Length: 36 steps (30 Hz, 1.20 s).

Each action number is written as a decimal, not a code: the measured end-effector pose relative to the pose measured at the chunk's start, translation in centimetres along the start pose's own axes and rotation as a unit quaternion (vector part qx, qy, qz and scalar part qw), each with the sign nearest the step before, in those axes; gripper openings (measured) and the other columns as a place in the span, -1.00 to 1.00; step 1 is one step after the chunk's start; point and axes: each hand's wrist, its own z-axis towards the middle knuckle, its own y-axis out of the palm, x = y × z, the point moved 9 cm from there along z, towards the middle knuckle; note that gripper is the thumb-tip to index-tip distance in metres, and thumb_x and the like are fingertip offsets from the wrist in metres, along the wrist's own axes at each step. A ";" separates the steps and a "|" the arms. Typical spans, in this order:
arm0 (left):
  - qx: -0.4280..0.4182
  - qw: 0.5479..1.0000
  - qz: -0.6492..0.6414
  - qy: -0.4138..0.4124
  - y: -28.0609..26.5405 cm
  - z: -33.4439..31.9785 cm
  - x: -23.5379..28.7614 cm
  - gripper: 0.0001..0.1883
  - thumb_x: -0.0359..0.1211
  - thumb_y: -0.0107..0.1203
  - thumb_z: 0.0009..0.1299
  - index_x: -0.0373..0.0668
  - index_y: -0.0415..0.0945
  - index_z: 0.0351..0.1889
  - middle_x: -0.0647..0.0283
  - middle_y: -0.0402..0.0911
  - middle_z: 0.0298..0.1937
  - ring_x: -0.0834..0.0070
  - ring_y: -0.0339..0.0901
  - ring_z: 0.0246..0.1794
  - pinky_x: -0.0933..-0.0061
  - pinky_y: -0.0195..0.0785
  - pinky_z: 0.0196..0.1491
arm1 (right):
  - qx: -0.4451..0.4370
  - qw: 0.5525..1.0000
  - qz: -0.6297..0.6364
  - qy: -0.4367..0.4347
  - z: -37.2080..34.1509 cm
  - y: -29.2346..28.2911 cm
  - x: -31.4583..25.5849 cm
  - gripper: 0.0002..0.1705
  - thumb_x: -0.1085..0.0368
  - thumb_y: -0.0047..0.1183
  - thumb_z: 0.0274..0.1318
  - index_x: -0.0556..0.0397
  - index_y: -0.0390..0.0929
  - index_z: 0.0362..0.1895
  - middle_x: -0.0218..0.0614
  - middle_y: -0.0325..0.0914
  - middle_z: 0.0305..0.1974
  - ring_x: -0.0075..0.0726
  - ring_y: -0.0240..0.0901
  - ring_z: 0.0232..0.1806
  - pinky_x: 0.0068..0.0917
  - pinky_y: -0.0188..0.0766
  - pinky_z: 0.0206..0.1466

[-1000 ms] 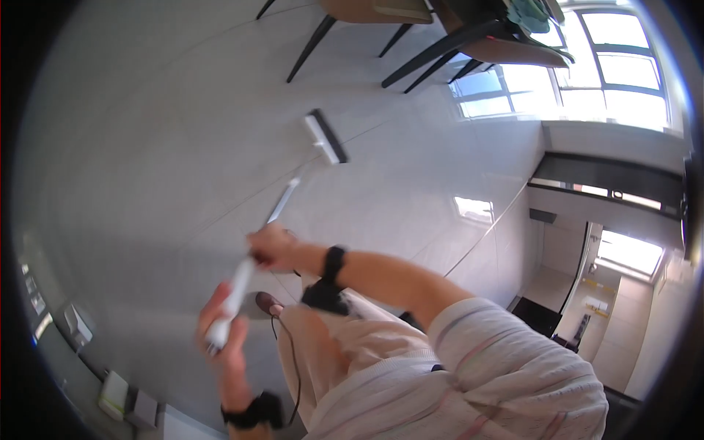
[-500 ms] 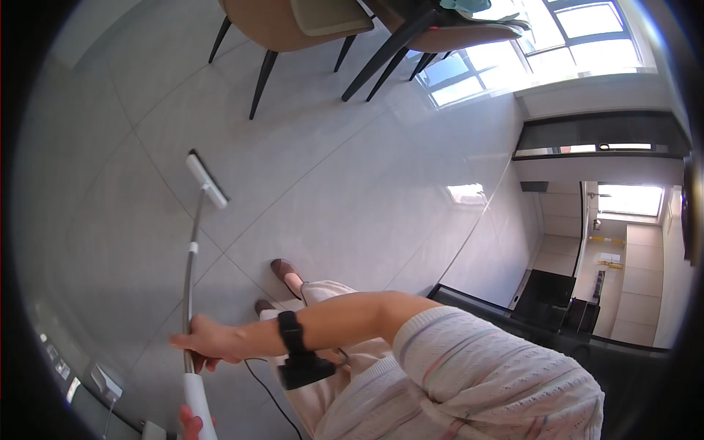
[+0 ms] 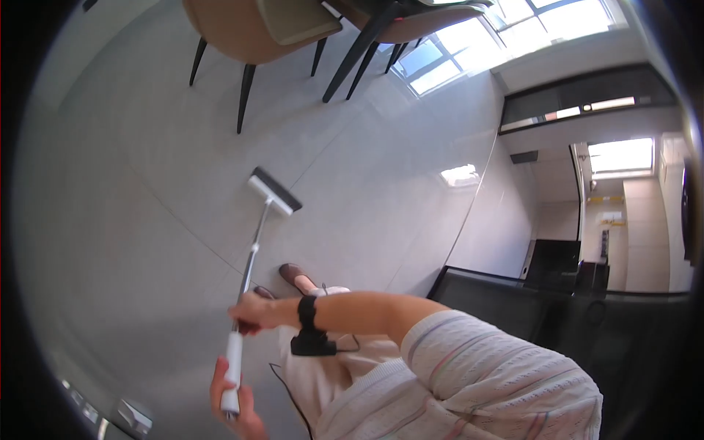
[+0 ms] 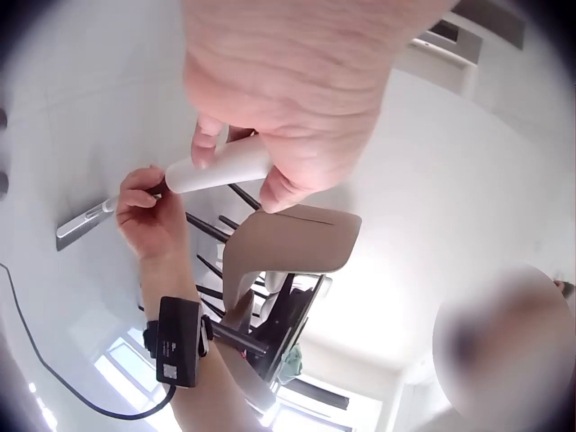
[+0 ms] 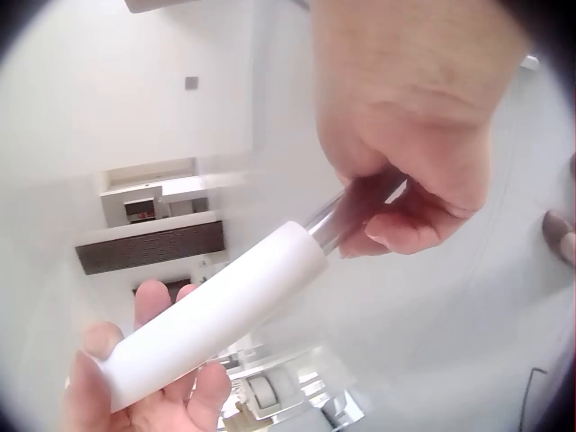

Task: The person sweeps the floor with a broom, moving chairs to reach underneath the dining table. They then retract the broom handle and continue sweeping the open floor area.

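Observation:
A long-handled floor squeegee has a white head with a dark strip, set on the floor ahead. Its thin metal pole leads back to a thick white handle grip. My right hand is wrapped round the metal pole just below that grip; the right wrist view shows its fingers curled. Near the top end, my left hand holds the white grip, its fingers and thumb bent around it. In the left wrist view, the left hand partly covers the grip.
Tan chairs with thin black legs stand beyond the squeegee head. To the right lies a dark glossy surface. The person's shoes are close beside the pole. A black cable hangs by the trousers.
The squeegee head swung left across the floor, then came part way back to the right. Both hands kept hold of the pole and grip, moving along with it.

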 end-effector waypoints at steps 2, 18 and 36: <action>-0.011 0.998 0.061 0.022 -2.4 -0.5 2.2 -0.82 -0.48 0.04 0.10 -0.17 0.27 -0.37 -0.02 0.35 0.09 0.14 0.26 0.15 0.23 0.17 0.12 | -0.052 0.999 -0.006 -0.014 -0.6 4.0 -0.4 -0.71 0.25 -0.05 -0.07 0.28 0.43 -0.58 -0.19 0.43 -0.68 -0.35 0.35 -0.76 -0.52 0.34 -0.73; -0.224 0.873 0.385 0.198 19.1 1.1 8.1 -0.68 -0.43 0.16 -0.07 -0.23 0.47 -0.29 0.08 0.48 -0.14 0.13 0.41 -0.07 0.22 0.28 -0.01 | -0.052 0.986 0.060 -0.147 -24.0 -21.0 0.8 -0.73 0.17 0.03 -0.05 0.14 0.39 -0.52 -0.39 0.37 -0.61 -0.56 0.34 -0.62 -0.59 0.28 -0.58; -0.408 0.743 0.505 0.164 59.6 8.4 1.8 -0.72 -0.33 0.07 0.04 -0.09 0.51 -0.24 0.16 0.53 -0.24 0.21 0.46 -0.19 0.29 0.34 -0.14 | 0.303 0.904 0.298 -0.043 -49.7 -59.7 21.3 -0.69 0.48 -0.02 -0.13 0.23 0.28 -0.20 -0.31 0.31 -0.58 -0.47 0.31 -0.66 -0.45 0.31 -0.71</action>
